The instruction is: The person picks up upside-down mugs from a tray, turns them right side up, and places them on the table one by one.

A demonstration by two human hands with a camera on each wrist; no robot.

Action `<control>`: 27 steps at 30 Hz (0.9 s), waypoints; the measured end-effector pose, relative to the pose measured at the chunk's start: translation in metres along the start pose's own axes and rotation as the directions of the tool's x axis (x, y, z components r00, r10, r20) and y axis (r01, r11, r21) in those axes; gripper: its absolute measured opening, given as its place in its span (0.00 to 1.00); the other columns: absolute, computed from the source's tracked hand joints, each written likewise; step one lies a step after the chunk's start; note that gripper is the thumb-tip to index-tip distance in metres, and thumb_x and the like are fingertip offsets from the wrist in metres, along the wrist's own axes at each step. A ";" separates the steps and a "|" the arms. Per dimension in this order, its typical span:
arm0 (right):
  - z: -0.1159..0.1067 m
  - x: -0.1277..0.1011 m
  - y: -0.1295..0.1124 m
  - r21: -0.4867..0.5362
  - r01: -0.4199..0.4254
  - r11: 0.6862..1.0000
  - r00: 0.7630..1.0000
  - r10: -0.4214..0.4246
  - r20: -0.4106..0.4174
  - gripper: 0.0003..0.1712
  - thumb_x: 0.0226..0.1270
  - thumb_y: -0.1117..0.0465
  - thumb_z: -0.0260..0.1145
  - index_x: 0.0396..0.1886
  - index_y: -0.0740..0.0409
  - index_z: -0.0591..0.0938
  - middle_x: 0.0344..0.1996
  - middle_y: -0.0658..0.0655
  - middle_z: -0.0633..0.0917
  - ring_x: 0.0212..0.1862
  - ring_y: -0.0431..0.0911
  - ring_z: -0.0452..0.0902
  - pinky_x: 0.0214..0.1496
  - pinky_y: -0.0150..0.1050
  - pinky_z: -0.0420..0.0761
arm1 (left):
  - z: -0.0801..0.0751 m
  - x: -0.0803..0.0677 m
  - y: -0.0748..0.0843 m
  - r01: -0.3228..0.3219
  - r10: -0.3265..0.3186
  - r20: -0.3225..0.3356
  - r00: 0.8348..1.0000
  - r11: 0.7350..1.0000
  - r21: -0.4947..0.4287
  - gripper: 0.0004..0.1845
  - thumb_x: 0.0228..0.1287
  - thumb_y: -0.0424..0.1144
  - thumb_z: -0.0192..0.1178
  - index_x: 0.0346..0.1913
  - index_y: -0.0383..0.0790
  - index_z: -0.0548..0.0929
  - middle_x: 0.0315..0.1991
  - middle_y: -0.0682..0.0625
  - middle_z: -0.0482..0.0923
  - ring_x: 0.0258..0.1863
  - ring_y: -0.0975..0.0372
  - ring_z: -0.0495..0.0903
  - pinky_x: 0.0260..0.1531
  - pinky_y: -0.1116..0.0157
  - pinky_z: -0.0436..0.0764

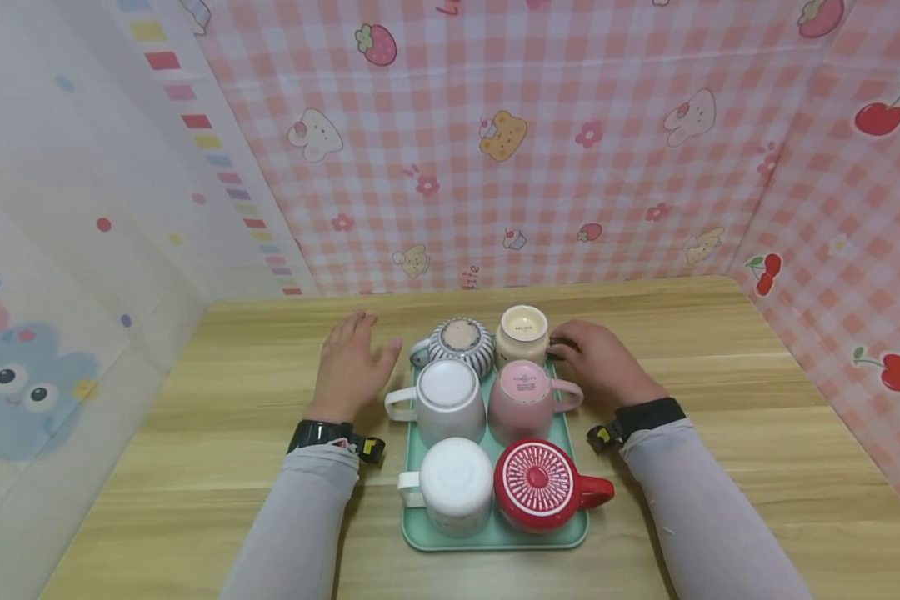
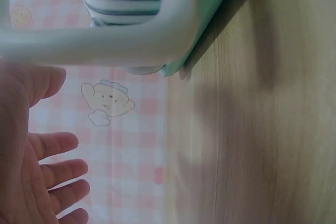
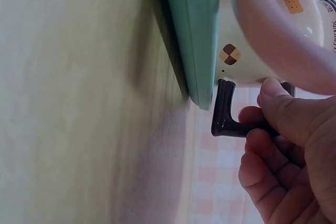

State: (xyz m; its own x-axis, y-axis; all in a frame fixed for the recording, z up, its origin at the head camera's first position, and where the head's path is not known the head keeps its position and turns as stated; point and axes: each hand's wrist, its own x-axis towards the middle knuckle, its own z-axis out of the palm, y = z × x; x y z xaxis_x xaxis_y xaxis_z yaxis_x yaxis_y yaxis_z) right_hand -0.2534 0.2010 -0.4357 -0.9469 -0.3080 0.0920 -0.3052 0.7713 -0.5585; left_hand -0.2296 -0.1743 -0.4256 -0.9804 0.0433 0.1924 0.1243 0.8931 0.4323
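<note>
Right wrist view shows the right hand (image 3: pixel 286 156) pinching the dark handle (image 3: pixel 227 113) of the cream mug (image 1: pixel 522 333), which stands upside down at the far right corner of the green tray (image 1: pixel 495 533). The handle points right, away from the tray, toward that hand. The left hand (image 1: pixel 351 367) hovers with fingers spread, left of the tray, holding nothing.

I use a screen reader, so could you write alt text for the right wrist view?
The right hand pinches the dark handle of a cream mug that stands at the edge of a mint-green tray on a wooden table.
</note>
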 end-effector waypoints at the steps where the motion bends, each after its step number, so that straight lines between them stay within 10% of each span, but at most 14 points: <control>1: 0.000 0.000 0.000 -0.006 0.001 1.000 1.000 -0.001 -0.001 0.10 0.79 0.60 0.62 0.49 0.58 0.86 0.47 0.59 0.88 0.52 0.54 0.84 0.59 0.55 0.82 | 0.000 0.000 0.000 -0.002 0.002 0.001 1.000 1.000 -0.001 0.37 0.77 0.59 0.53 0.76 0.35 0.66 0.80 0.35 0.58 0.80 0.40 0.56 0.79 0.39 0.54; 27: 0.001 -0.002 -0.003 -0.068 0.042 0.997 0.994 -0.048 -0.098 0.10 0.78 0.62 0.63 0.49 0.60 0.88 0.47 0.62 0.90 0.52 0.57 0.86 0.58 0.57 0.83 | -0.001 0.000 -0.001 0.010 -0.010 0.000 1.000 1.000 -0.005 0.37 0.77 0.59 0.52 0.76 0.36 0.66 0.80 0.35 0.58 0.80 0.41 0.56 0.79 0.40 0.54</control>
State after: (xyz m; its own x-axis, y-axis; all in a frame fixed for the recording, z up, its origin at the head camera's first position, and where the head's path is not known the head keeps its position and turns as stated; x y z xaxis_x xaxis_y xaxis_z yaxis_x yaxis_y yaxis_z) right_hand -0.2507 0.1984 -0.4345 -0.9365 -0.2888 0.1990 -0.3504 0.7939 -0.4970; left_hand -0.2291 -0.1760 -0.4252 -0.9816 0.0340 0.1878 0.1147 0.8914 0.4385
